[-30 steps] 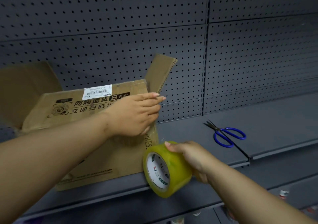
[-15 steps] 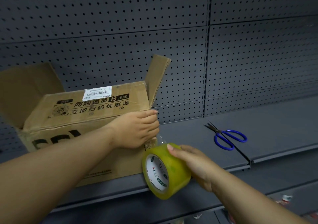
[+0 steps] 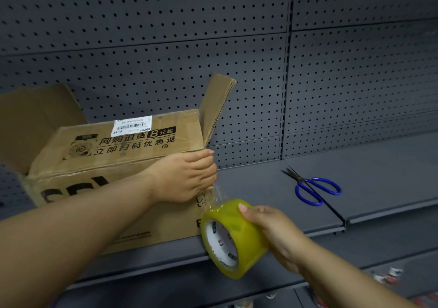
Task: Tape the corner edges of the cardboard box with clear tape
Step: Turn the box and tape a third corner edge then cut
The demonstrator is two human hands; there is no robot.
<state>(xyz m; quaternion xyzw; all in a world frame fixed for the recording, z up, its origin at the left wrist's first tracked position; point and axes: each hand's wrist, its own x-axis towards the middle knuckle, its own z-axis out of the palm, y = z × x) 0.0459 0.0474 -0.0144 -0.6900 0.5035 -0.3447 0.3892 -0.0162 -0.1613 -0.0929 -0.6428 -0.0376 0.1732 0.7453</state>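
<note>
A brown cardboard box (image 3: 123,156) with printed characters and a white label lies on the grey shelf, its flaps standing open. My left hand (image 3: 184,177) lies flat against the box's right front corner edge, fingers straight, pressing a strip of clear tape onto it. My right hand (image 3: 272,229) grips a yellowish roll of clear tape (image 3: 232,236) just below and right of that corner. A short stretch of tape (image 3: 219,195) runs from the roll up to my left fingers.
Blue-handled scissors (image 3: 312,189) lie on the grey shelf (image 3: 272,189) to the right of the box. A dark pegboard wall (image 3: 237,35) rises behind. A lower shelf with small items shows at the bottom right.
My left hand has slid down the box's right corner edge from near the top. The tape roll has stayed close below it, with tape now stretched between them.
</note>
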